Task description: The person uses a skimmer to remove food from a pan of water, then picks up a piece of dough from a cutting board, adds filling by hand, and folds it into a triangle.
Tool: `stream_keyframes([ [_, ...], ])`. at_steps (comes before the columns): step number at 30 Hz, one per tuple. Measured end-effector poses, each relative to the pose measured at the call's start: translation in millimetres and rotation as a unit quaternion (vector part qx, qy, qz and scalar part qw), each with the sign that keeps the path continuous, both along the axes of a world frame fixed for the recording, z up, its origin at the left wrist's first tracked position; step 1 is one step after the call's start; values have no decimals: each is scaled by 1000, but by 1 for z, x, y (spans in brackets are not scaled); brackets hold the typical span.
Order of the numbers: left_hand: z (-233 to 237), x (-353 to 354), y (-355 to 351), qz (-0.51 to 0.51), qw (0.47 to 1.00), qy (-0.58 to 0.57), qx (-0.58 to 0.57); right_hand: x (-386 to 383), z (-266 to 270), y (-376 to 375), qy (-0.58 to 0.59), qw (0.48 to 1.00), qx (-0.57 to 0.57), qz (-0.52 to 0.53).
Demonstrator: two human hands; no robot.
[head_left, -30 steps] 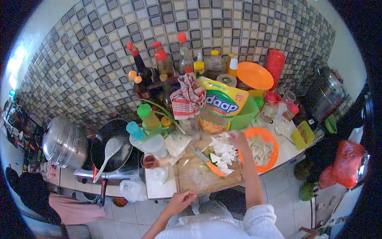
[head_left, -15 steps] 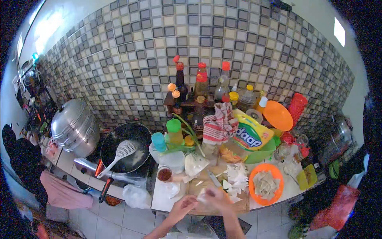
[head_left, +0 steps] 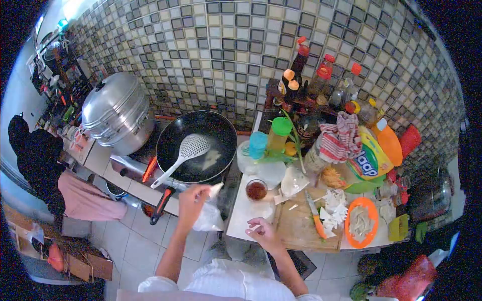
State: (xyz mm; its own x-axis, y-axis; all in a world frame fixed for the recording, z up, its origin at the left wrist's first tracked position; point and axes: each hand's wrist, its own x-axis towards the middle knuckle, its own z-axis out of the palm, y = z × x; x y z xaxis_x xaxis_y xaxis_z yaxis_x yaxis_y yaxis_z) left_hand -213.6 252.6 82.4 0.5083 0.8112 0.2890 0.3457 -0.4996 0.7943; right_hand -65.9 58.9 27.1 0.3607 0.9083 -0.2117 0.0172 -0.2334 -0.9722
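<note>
My left hand (head_left: 192,200) is raised at the near right rim of the black wok (head_left: 170,128), its fingers pinched on a small whitish folded wrapper (head_left: 216,190). Inside the wok rests a white slotted skimmer (head_left: 195,146), beside a pale patch that may be food or a reflection. Over the table's front edge, my right hand (head_left: 265,236) has curled fingers, with a small pale bit at the tips that I cannot make out. Nearby are a wooden cutting board (head_left: 293,228), an orange-handled knife (head_left: 317,215) and a pile of white wrapper pieces (head_left: 333,205).
A steamer pot (head_left: 118,113) stands left of the wok. The wok's handle (head_left: 163,205) juts over the stove's front. A cup of reddish-brown contents (head_left: 256,190) sits by the board. Farther right is an orange plate (head_left: 372,236) of pale pieces. Bottles (head_left: 317,80) line the back.
The view has swung left. My left hand has moved from over the cutting board to the wok with the wrapper. My right hand has stayed near the table's front edge.
</note>
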Motion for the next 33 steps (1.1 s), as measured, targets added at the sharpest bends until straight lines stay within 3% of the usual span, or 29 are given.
stream_keyframes([
  [3, -19, -2, 60, 2, 996, -8, 84, -11, -7, -3, -28, 999, -41, 3],
  [5, -35, -1, 93, 39, 986, 104, 122, -22, -16, -6, -11, 999, -32, -9],
  [9, -47, 20, 127, 39, 962, 205, 178, -44, -17, -15, -27, 998, -40, -38],
  [12, -70, 33, 153, 60, 890, 353, 283, -48, -7, -20, -33, 997, -38, -60],
  [15, -82, 38, 163, 79, 845, 380, 368, -47, 6, -26, -22, 995, -45, -87],
  [17, -78, 39, 165, 80, 846, 406, 336, -43, 8, -32, -28, 993, -51, -98],
  [19, -31, 27, 137, 92, 912, 291, 275, -42, 11, -41, -30, 992, -58, -105],
  [20, -13, 21, 123, 95, 910, 294, 277, -41, 15, -44, -39, 991, -57, -117],
  [23, 37, -4, 72, 129, 947, 52, 291, -31, 21, -55, -65, 989, -46, -127],
  [25, 54, -19, 44, 166, 959, -24, 228, -17, 30, -70, -93, 980, -21, -177],
  [26, 59, -23, 34, 187, 963, -54, 188, -12, 48, -80, -137, 956, 12, -260],
  [28, 85, -8, -17, 111, 975, -55, 185, -7, 91, -105, -191, 882, 92, -421],
  [29, 74, -2, -36, 25, 981, -27, 192, -2, 97, -120, -203, 833, 141, -495],
  [30, 57, 4, -54, -61, 978, 0, 199, 9, 101, -122, -203, 826, 137, -508],
  [32, 18, 26, -94, -202, 969, 15, 138, 37, 110, -123, -364, 847, 59, -382],
  [33, 4, 37, -113, -249, 961, 1, 118, 45, 107, -128, -368, 842, 57, -391],
])
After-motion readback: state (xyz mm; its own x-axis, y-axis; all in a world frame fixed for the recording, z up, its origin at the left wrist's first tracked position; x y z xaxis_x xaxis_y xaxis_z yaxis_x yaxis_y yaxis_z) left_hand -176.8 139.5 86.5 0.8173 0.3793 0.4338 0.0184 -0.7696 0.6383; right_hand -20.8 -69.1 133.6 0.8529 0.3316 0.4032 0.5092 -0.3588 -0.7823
